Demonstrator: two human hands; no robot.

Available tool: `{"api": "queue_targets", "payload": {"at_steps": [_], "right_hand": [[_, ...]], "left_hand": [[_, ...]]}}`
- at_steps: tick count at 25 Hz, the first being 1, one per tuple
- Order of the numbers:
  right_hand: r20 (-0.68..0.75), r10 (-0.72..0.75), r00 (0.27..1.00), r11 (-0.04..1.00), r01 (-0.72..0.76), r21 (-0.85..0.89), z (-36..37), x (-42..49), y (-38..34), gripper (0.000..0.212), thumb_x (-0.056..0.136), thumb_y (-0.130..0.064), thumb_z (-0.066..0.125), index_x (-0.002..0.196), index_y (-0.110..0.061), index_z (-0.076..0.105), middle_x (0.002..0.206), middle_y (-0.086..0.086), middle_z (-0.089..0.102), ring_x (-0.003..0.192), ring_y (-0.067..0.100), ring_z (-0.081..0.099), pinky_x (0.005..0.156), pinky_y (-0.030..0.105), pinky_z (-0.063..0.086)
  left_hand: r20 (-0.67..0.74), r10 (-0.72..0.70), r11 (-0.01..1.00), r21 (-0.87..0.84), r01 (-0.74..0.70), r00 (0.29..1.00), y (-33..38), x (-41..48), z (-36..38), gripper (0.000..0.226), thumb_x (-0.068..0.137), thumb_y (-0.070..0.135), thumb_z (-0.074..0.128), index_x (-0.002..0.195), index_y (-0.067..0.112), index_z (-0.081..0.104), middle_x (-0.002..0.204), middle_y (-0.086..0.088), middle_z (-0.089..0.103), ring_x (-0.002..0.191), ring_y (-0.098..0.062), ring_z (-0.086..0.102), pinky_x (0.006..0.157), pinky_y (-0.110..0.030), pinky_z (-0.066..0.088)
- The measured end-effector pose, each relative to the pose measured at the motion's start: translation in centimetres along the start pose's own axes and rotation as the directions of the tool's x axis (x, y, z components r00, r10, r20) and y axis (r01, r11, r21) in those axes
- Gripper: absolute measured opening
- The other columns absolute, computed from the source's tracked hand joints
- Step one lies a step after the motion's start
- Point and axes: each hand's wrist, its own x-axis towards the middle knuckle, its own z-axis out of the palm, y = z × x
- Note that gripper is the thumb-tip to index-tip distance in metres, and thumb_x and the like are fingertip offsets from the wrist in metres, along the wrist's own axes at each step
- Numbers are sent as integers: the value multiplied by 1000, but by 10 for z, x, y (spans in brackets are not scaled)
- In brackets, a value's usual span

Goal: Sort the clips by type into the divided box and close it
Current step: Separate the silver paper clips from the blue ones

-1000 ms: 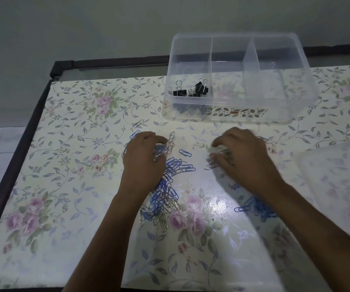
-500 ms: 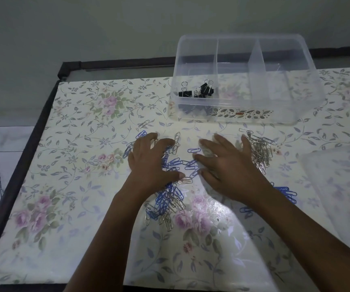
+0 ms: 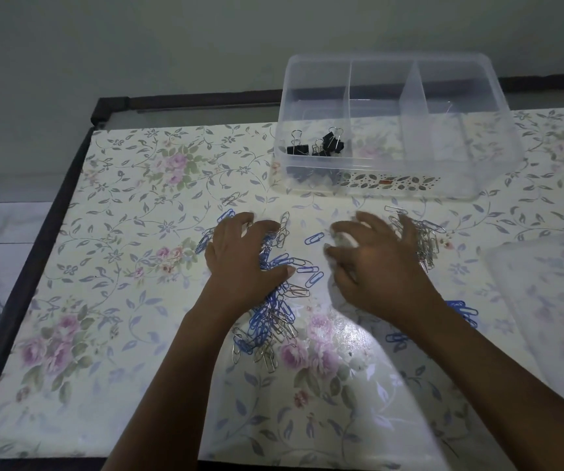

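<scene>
Centre frame: the left hand [image 3: 243,263] lies flat on a mixed heap of blue and silver paper clips [image 3: 274,317], fingers spread, gripping nothing. The right hand [image 3: 379,266] is blurred, fingers splayed and nothing held, with silver clips [image 3: 423,239] just beside it. Upper right: the clear divided box [image 3: 443,178] stands open, with black binder clips [image 3: 318,147] in its left compartment.

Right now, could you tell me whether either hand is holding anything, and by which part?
Nothing is plainly held. The left hand rests spread on the mixed paper clips; the right hand, blurred, is open beside the silver clips.
</scene>
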Motion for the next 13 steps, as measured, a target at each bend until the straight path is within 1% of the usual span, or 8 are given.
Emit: {"api": "queue_targets", "payload": {"at_steps": [2,4,6,7,9,11,13], "right_hand": [[-51,106,993,994,-104,41,-2,1,4,22,67,-23,52,62,-18,73,96,2,69,101,31,60,91,65,30],[-91,123,988,990,-116,76,-2,0,6,24,67,-23,49,60,-18,72,93,1,68,97,29,61,90,59,33],[-106,121,987,990,-113,85,-3,-1,10,17,63,-17,56,63,-18,73,92,4,68,94,31,62,86,59,36],[-101,130,986,989,-121,87,-4,-1,12,17,61,-15,58,65,-17,74,94,6,69,95,33,62,85,61,36],[-82,151,985,986,-144,83,-6,-2,18,17,60,-12,60,66,-17,75,97,8,68,98,37,60,85,64,34],[-61,155,986,985,-149,89,-8,-3,22,15,60,-7,66,66,-17,75,100,9,68,100,40,58,86,67,31],[-39,142,989,985,-137,105,-9,-3,22,17,60,-9,65,67,-19,75,102,9,68,102,42,57,86,69,28]], "left_hand": [[-23,16,1000,-18,-17,1000,0,0,2,74,55,62,50,119,24,57,136,-8,41,133,-26,29,107,-50,23],[-69,21,1000,-20,-22,997,4,-1,6,67,60,58,51,116,20,59,131,-10,45,130,-30,33,104,-55,26],[-146,43,999,-4,-44,988,8,-1,10,54,66,45,58,112,17,62,125,-13,50,126,-37,39,98,-61,31],[-177,61,998,1,-62,982,9,-1,12,50,67,41,59,110,16,63,123,-14,52,123,-39,41,95,-63,33],[-216,120,992,-4,-124,969,9,1,12,45,69,43,56,105,17,65,118,-13,55,119,-42,45,92,-62,36],[-232,160,986,-9,-167,960,9,2,12,42,67,44,56,100,19,66,116,-10,57,117,-41,47,91,-60,38],[-232,138,990,5,-141,963,9,2,12,43,66,40,63,103,19,65,119,-10,55,121,-40,43,93,-62,35]]}}
